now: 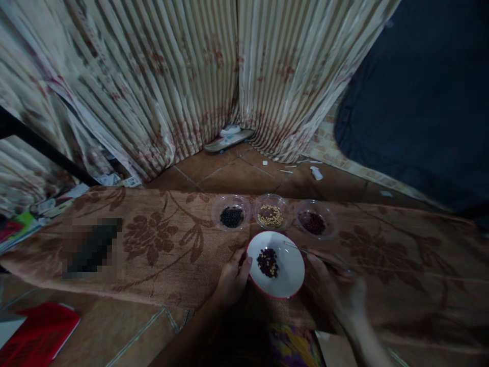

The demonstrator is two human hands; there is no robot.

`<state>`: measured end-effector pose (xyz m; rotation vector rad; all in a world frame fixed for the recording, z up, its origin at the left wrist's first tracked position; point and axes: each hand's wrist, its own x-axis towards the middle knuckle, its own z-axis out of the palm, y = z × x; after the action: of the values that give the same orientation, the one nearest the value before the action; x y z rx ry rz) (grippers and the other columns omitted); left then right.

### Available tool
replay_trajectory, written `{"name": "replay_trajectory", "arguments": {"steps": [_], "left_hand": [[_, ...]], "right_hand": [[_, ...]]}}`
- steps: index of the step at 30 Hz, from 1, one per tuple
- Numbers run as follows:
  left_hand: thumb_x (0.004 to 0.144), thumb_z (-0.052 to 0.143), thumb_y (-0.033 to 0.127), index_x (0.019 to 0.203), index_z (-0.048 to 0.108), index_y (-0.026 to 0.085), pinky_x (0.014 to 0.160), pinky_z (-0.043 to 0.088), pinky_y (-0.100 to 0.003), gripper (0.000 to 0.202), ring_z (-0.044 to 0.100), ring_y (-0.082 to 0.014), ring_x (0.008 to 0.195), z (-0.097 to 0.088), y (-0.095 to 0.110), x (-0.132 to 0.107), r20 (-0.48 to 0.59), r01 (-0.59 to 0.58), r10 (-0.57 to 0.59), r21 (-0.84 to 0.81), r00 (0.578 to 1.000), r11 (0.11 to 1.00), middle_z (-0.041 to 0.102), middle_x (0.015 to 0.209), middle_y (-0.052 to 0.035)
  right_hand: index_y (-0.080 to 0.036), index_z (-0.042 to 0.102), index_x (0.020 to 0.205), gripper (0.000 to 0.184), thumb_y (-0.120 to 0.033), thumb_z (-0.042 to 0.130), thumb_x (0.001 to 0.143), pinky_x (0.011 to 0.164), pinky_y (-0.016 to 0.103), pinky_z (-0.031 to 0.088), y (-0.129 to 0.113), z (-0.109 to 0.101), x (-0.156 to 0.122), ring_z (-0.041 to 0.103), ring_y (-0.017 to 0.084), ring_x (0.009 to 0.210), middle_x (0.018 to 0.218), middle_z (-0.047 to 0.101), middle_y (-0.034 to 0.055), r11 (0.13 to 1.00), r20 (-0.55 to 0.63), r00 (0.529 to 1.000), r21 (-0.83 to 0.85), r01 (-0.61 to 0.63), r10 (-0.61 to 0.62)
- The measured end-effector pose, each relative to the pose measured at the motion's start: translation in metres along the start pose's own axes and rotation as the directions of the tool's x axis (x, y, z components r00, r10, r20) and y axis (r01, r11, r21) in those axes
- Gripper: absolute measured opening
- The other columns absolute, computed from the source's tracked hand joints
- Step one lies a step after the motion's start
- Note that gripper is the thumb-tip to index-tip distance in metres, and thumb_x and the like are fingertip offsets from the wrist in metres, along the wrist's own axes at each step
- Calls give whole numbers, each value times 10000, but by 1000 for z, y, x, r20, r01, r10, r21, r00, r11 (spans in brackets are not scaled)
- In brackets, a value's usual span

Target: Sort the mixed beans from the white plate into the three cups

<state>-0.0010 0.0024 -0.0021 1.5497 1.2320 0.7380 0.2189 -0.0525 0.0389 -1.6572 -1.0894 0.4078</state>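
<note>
A white bowl (292, 278) with a red rim is tilted towards me, a small heap of dark red and yellow beans (268, 262) on its left side. My left hand (234, 275) grips the bowl's left edge, thumb over the rim. My right hand (340, 288), blurred, is closed around a thin stick-like tool (301, 248) whose tip reaches over the bowl; chopsticks or tweezers, I cannot tell which. Behind the bowl stand three clear plastic bowls: one with black beans (231, 217), one with yellow beans (270, 218), one with dark red beans (312, 223).
A brown flower-patterned cloth (160, 275) covers the long table. A blurred-out dark object (93, 248) lies at left, beside papers (49, 204). Beyond are a skateboard (229, 141), striped curtains (183, 76) and a large dark blue covering (416, 102). A red bag-like item (46, 331) lies lower left.
</note>
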Motion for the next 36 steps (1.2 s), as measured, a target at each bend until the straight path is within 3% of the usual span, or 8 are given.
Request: {"name": "replay_trajectory", "arguments": {"steps": [6, 10, 13, 17, 21, 26, 30, 36], "left_hand": [[902, 427, 351, 1158, 560, 189, 801, 477, -276, 331, 638, -189, 881, -1, 3, 1, -2, -16, 16, -50, 1000, 999, 698, 1001, -46], [907, 423, 362, 1166, 556, 194, 785, 479, -281, 337, 638, -191, 858, -1, 1, 0, -9, -17, 16, -42, 1000, 999, 696, 986, -50], [907, 422, 372, 1172, 552, 191, 768, 480, -282, 346, 639, -189, 826, 0, 0, 0, -11, -10, 10, -33, 1000, 999, 697, 954, -49], [908, 416, 378, 1171, 547, 195, 729, 481, -272, 347, 639, -182, 774, 1, -1, -1, -1, 5, -5, -24, 1000, 1000, 695, 877, -35], [915, 402, 379, 1164, 539, 189, 641, 473, -249, 341, 625, -164, 667, 1, -1, -1, 25, 8, -7, -32, 1000, 999, 674, 766, -16], [918, 404, 374, 1166, 529, 192, 588, 458, -232, 332, 601, -149, 599, 1, -1, -1, 24, -10, 11, -42, 1000, 999, 640, 693, 3], [913, 416, 369, 1153, 532, 183, 570, 451, -226, 325, 586, -141, 573, 2, -1, -2, 9, -13, 13, -47, 1000, 999, 614, 664, 11], [919, 407, 366, 1162, 531, 177, 593, 453, -228, 332, 584, -139, 595, 2, -1, -2, 14, -23, 24, -38, 1000, 999, 617, 700, 3]], "right_hand": [[-160, 718, 812, 251, -386, 621, 760, 839, 400, 495, -8, 26, 48, 656, 225, 867, 881, 721, 93, 997, -88, 996, 62, 40, -34], [-149, 720, 832, 252, -371, 622, 762, 874, 410, 479, 0, 37, 56, 655, 220, 890, 910, 721, 99, 997, -101, 994, 70, 39, -32], [-155, 719, 882, 263, -372, 636, 757, 855, 391, 495, 2, 32, 45, 661, 222, 899, 943, 720, 97, 995, -101, 995, 100, -16, 26], [-166, 725, 852, 278, -396, 684, 701, 711, 350, 542, 1, 12, 22, 685, 235, 790, 867, 732, 92, 990, -74, 989, 62, -124, 129], [-171, 729, 821, 294, -408, 731, 647, 608, 319, 553, 9, -6, -5, 689, 242, 724, 812, 733, 88, 976, 12, 976, 22, -218, 218], [-179, 729, 806, 288, -416, 734, 644, 652, 337, 558, 25, -18, -32, 682, 246, 748, 825, 727, 93, 964, 82, 962, 31, -263, 260], [-196, 722, 737, 244, -410, 750, 624, 740, 332, 551, 18, -21, -35, 670, 240, 826, 873, 716, 76, 976, 98, 972, -63, -208, 213], [-189, 716, 771, 272, -437, 717, 658, 664, 301, 568, -1, -10, -39, 684, 229, 760, 816, 720, 70, 964, 139, 954, -47, -261, 265]]}}
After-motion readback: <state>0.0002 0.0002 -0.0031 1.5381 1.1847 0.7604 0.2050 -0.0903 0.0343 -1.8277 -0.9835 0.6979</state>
